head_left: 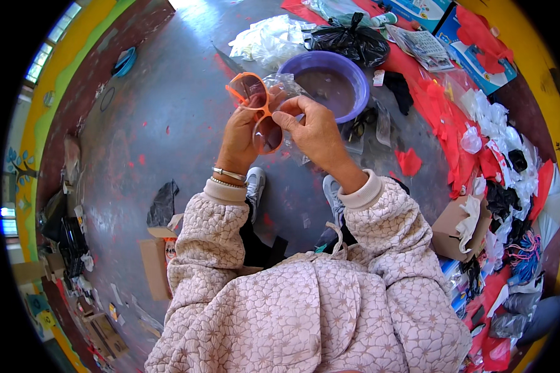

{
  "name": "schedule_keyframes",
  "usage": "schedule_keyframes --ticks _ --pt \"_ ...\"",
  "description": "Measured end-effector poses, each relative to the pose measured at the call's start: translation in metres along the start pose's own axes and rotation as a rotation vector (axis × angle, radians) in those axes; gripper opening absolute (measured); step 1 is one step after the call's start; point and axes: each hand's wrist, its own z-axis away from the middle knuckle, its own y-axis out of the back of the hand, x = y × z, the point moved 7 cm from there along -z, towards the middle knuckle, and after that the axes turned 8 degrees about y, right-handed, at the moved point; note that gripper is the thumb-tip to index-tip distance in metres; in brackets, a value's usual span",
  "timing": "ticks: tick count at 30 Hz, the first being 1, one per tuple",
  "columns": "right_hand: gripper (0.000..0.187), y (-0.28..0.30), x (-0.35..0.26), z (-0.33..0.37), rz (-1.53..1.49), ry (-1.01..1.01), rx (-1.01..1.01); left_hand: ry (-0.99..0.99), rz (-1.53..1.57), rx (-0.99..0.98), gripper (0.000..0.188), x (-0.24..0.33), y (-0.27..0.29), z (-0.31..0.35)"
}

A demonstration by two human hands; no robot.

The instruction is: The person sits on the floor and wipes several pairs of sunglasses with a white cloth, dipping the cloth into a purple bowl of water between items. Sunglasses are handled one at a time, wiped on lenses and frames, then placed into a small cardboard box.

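Up in front of me is a pair of orange-framed sunglasses with dark tinted lenses, tilted so one lens sits above the other. My left hand, with bracelets at its wrist, is closed round them from the left side. The thumb and forefinger of my right hand pinch near the bridge and the lower lens. Crinkled clear plastic shows just behind the sunglasses and fingers; which fingers hold it, if any, I cannot tell. Beyond my right hand stands a purple basin on the floor.
Beside the basin lie a black plastic bag and white plastic bags. Red cloth and heaped plastic run down the right, near an open cardboard box. Another cardboard piece lies at left. My shoes stand below my hands.
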Motion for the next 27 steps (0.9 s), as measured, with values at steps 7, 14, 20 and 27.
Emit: schedule_keyframes --ticks 7,14,20,27 --pt "0.025 -0.019 0.022 0.002 -0.217 -0.184 -0.281 0.102 -0.044 -0.041 0.038 -0.017 -0.007 0.002" --pt "0.027 -0.016 0.034 -0.003 -0.224 -0.275 -0.382 0.076 -0.193 -0.152 0.04 -0.029 -0.006 -0.002" --pt "0.029 -0.017 0.042 0.001 -0.452 -0.415 -0.39 0.081 -0.345 -0.152 0.04 -0.027 -0.01 0.001" --pt "0.03 0.004 0.009 0.0 -0.758 -0.349 -0.348 0.125 -0.249 -0.097 0.049 -0.022 -0.012 0.002"
